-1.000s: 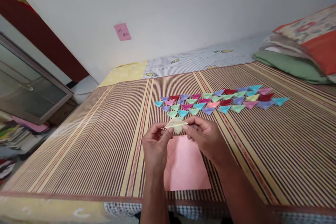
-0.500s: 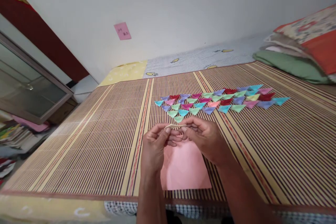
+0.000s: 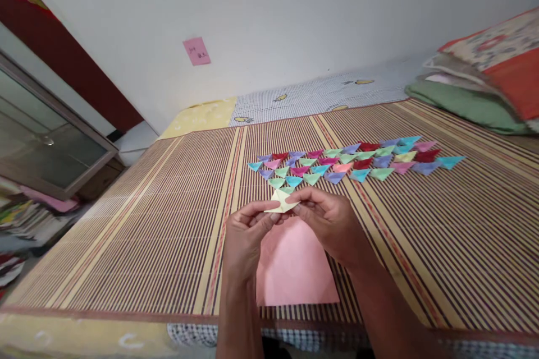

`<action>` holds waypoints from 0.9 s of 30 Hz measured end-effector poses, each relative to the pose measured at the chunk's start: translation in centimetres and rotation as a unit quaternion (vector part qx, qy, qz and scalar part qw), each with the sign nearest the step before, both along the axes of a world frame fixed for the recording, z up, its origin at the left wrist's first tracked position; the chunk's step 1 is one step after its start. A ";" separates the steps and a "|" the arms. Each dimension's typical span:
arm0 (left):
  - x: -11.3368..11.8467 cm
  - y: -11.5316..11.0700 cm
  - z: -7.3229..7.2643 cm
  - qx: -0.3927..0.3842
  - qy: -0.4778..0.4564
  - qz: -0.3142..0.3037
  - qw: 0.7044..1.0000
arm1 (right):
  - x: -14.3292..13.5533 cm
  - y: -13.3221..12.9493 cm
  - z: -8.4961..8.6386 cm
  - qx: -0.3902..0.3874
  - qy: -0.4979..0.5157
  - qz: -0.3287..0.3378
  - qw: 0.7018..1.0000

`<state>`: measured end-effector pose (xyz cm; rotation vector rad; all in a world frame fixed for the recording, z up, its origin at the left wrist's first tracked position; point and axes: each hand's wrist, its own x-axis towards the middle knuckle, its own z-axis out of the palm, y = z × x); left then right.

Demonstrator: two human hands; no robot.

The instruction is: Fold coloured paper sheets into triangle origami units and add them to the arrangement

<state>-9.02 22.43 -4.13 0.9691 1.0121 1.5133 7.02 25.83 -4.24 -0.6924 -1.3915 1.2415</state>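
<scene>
A small pale yellow folded paper (image 3: 283, 199) is held up between both hands, its folded face turned toward me. My left hand (image 3: 251, 224) pinches its left corner between thumb and fingers. On the other side, my right hand (image 3: 328, 219) grips the right corner the same way. Under the hands a pink sheet of paper (image 3: 297, 269) lies flat on the striped mat. Just beyond the fingertips sit rows of folded paper triangles (image 3: 335, 176) in green, blue, purple, red, pink and yellow. The yellow paper partly covers the nearest green triangle.
The striped mat (image 3: 160, 224) covers the bed. Folded cloths and a green pillow (image 3: 467, 106) are piled at the far right. A pink note (image 3: 196, 51) is stuck on the wall. A glass-fronted cabinet door (image 3: 50, 123) and a stack of books (image 3: 25, 216) stand at the left.
The yellow paper has turned from edge-on to face me, showing its folded surface. Fingers of both hands have shifted onto its side corners. The triangles stay in place.
</scene>
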 end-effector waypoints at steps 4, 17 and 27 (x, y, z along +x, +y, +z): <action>0.1 -0.2 0.3 0.032 0.043 0.020 0.998 | 0.2 -0.1 0.3 0.016 -0.018 -0.003 1.000; 1.0 -0.3 0.8 0.052 0.092 0.047 0.993 | -0.1 -0.4 0.5 0.058 -0.066 -0.044 0.995; 1.9 -0.5 1.1 0.071 0.131 0.099 0.984 | -0.1 -0.5 0.5 0.044 -0.054 -0.053 0.996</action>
